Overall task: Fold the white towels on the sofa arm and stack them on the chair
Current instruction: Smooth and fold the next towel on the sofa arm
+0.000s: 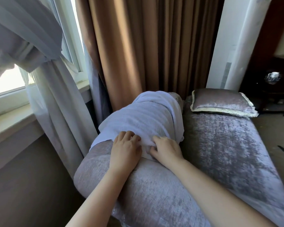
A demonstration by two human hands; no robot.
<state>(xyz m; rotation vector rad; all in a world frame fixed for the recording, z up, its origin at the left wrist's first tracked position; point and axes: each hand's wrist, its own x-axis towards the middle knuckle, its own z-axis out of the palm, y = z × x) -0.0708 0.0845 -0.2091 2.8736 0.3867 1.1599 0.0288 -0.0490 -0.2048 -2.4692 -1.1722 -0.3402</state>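
Sofa arm [138, 185] part-hidden by white towel [143, 118]; left hand [125, 149], right hand [166, 150] grip edge.

- White towel [143, 118]: soft terry cloth, matt, ribbed in faint bands.
- Sofa arm [154, 190]: grey crushed velvet, patchy sheen.
- Cushion [220, 102], far right: same shiny velvet, pale corded trim.
- Curtain [146, 46]: smooth brown fabric, slight satin lustre.
- Sheer drape [44, 79], left: thin, translucent cloth.

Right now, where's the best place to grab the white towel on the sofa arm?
Its near edge, from the near side and above. The white towel drapes lengthwise over the sofa arm, and that edge lies on top, bunched and free, where the left hand and right hand grip it.
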